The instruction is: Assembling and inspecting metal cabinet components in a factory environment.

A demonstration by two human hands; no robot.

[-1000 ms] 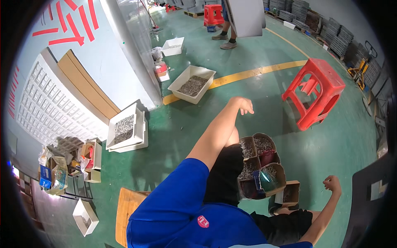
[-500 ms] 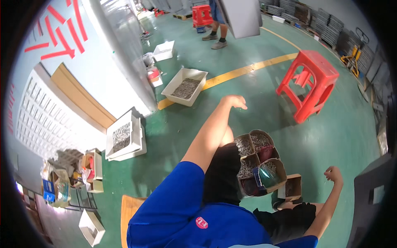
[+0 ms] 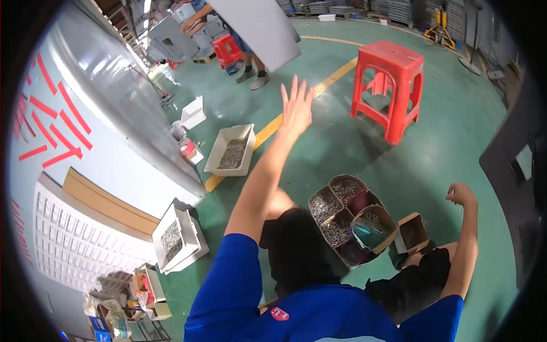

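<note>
My left hand [image 3: 297,108] is stretched far forward over the floor, fingers spread and holding nothing. Out to the right, my right hand [image 3: 461,194] is raised with its fingers curled in; whether anything small is in them is hidden. Between my knees stands a cluster of cardboard compartments [image 3: 383,251] filled with small metal parts [image 3: 325,208]. A dark red container [image 3: 358,202] and a clear greenish plastic piece [image 3: 369,231] sit among them. A small open cardboard box [image 3: 412,232] stands just right of the cluster. Neither hand touches these.
A red plastic stool [image 3: 392,57] stands ahead on the right. Beyond my left arm is a cream bin [image 3: 248,162] of small metal parts, with stacked white bins [image 3: 199,251] nearer the wall. A grey panel [image 3: 268,34] juts in at the top, near another person's legs [image 3: 250,57].
My left hand has reached farther forward, and its fingers have spread. My right hand stays raised at the right, fingers curled. The whole view has shifted and turned.
</note>
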